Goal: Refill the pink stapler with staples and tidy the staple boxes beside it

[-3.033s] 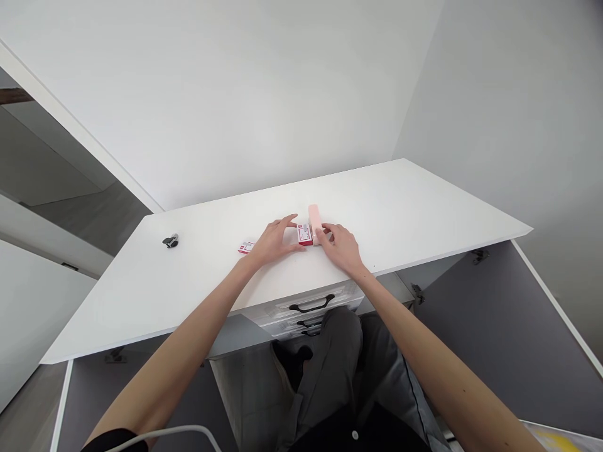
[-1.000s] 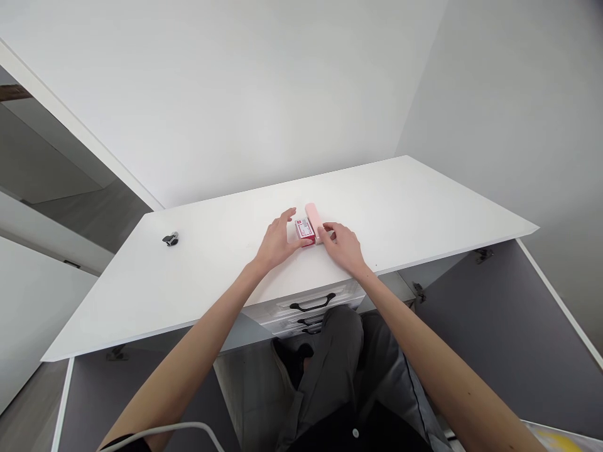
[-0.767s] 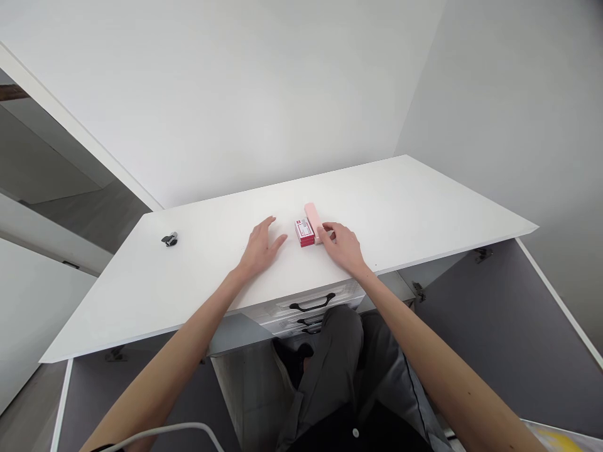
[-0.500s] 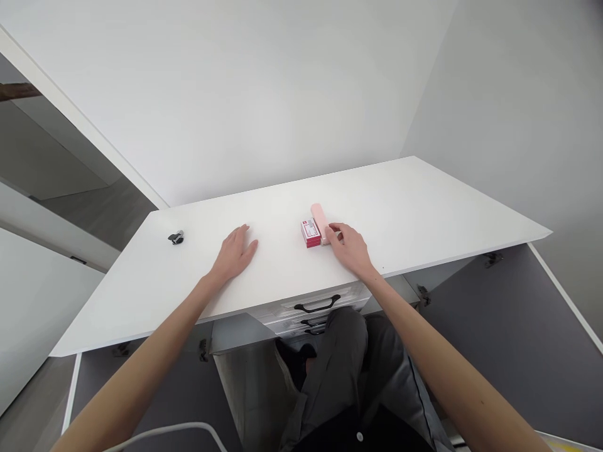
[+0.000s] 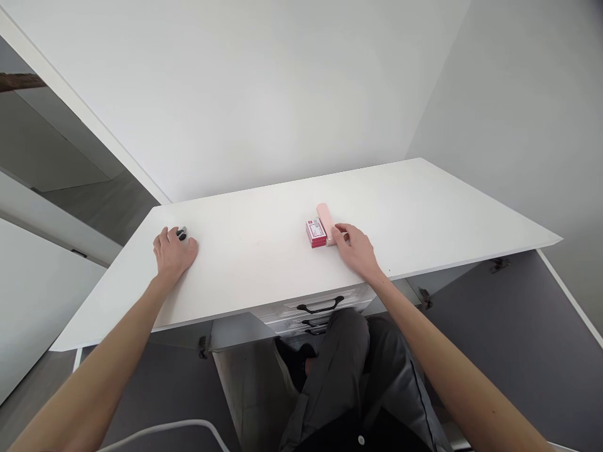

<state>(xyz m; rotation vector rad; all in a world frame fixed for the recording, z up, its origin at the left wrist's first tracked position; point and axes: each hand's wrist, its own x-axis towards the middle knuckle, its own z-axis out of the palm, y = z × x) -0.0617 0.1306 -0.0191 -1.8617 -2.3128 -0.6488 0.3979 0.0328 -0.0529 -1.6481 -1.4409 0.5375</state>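
My left hand (image 5: 173,251) has reached the far left of the white desk (image 5: 264,251) and covers a small black and silver object (image 5: 181,233), fingers curled over it; whether it is gripped I cannot tell. My right hand (image 5: 357,247) rests on the desk with its fingertips against the near end of a pink stapler (image 5: 325,221). A stack of small red boxes (image 5: 315,233) stands right beside the stapler on its left.
A white drawer unit with black handles (image 5: 320,306) sits under the desk in front of my knees. White walls close off the back and the right. A white cable (image 5: 160,428) runs across the bottom left.
My left hand let go of the red boxes, left stacked by the stapler, and swept left across the desk to the small black object. My right hand stayed at the stapler.
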